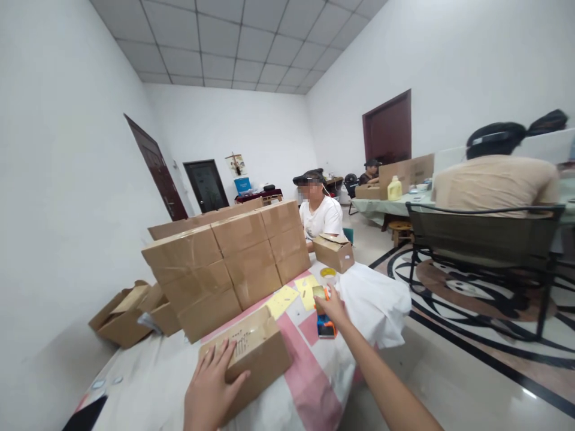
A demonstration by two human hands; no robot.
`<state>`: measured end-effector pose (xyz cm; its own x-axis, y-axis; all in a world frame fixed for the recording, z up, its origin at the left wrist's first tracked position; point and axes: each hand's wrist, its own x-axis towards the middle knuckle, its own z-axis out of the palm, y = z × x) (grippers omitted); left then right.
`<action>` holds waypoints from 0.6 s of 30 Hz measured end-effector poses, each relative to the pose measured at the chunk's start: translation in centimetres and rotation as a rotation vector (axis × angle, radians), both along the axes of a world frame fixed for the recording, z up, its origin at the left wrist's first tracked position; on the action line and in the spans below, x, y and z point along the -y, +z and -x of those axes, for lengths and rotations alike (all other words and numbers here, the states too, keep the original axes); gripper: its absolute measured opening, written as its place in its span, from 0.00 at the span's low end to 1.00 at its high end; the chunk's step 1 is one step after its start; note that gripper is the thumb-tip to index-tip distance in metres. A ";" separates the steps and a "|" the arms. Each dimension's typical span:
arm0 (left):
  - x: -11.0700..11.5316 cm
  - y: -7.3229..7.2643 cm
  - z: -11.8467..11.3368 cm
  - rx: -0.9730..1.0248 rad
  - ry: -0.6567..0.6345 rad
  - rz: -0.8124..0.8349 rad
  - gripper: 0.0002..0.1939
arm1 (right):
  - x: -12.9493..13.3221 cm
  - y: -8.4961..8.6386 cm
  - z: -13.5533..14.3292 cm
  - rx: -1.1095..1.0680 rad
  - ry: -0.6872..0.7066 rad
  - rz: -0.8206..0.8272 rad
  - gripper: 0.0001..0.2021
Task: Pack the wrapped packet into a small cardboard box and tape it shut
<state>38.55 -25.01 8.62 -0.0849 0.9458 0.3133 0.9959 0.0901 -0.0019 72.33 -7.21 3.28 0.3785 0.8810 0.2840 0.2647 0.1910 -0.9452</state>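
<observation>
A closed cardboard box point(265, 353) with dark print on its top lies at the table's near side. My left hand point(213, 377) rests on the box's near left part, fingers spread over the top and thumb out along the side. To the right of the box, my right hand point(333, 306) is closed round an orange and blue tape dispenser point(326, 328) with a roll of tape in it. Part of the dispenser is hidden by my fingers. Just beyond it a yellow tape roll point(327, 272) lies on the table.
A wall of stacked cardboard boxes point(249, 257) stands across the table, with yellow sheets point(282, 301) before it. Open boxes point(121, 314) sit at the left. Opposite, a person in white point(321, 215) sits near a small box point(333, 252). Another person point(494, 179) sits at the right.
</observation>
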 end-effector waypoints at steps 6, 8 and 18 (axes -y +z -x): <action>0.2 0.4 -0.3 -0.002 0.008 -0.003 0.36 | 0.8 -2.3 0.9 -0.154 0.144 -0.022 0.22; 0.1 0.2 -0.2 0.007 0.001 -0.017 0.36 | 0.7 -2.9 1.0 -0.193 0.203 -0.045 0.25; -0.8 -2.4 1.4 0.040 -0.025 -0.120 0.35 | -0.8 -4.3 -0.1 -0.288 0.301 -0.094 0.29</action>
